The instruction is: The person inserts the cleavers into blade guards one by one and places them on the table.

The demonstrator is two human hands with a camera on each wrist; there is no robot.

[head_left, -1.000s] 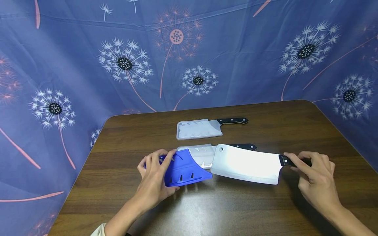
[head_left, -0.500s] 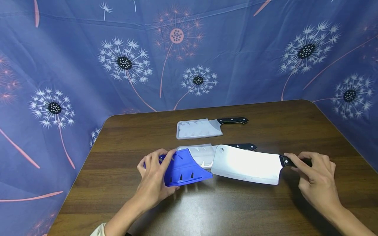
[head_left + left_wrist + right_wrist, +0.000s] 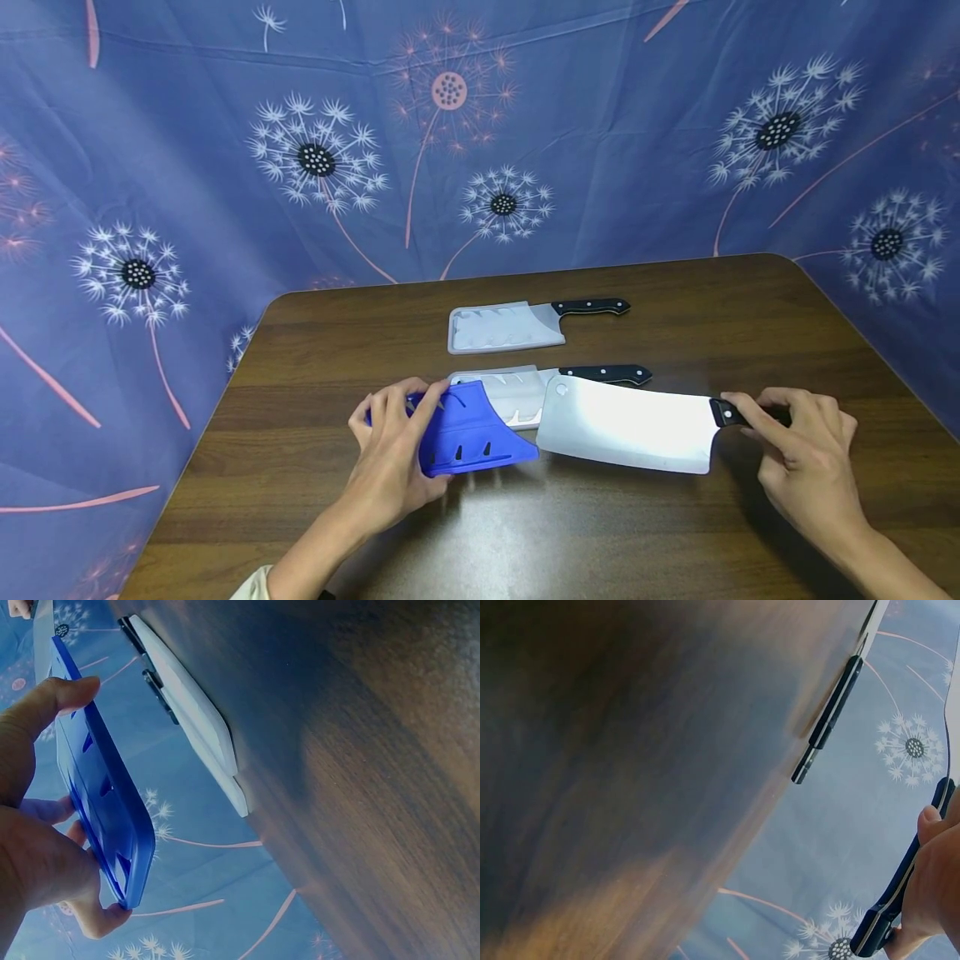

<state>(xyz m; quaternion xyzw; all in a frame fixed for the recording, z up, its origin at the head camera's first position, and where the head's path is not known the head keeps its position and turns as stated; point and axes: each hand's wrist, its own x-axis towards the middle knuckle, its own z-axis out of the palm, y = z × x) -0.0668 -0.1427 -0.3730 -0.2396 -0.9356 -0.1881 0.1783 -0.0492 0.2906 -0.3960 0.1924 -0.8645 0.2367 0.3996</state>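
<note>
My left hand (image 3: 397,450) grips a blue plastic blade sheath (image 3: 472,429) by its closed end, thumb below and fingers over the top. In the left wrist view the sheath (image 3: 105,780) is held up off the table with slots along its side. Across from it, my right hand (image 3: 806,458) holds a bare cleaver (image 3: 626,423) by its black handle (image 3: 904,881). The broad blade points left, its tip end right beside the sheath's open mouth. Whether blade and sheath touch, I cannot tell. Both are raised above the wooden table.
Behind them on the wooden table (image 3: 300,358) lies a knife in a white sheath (image 3: 513,392), partly covered by the blue sheath and blade. Farther back rests a cleaver in a white sheath (image 3: 506,327), handle to the right. A blue dandelion-print cloth (image 3: 600,167) hangs behind.
The cleaver blade has tilted and dropped very slightly in my right hand. The left hand and blue sheath have hardly moved.
</note>
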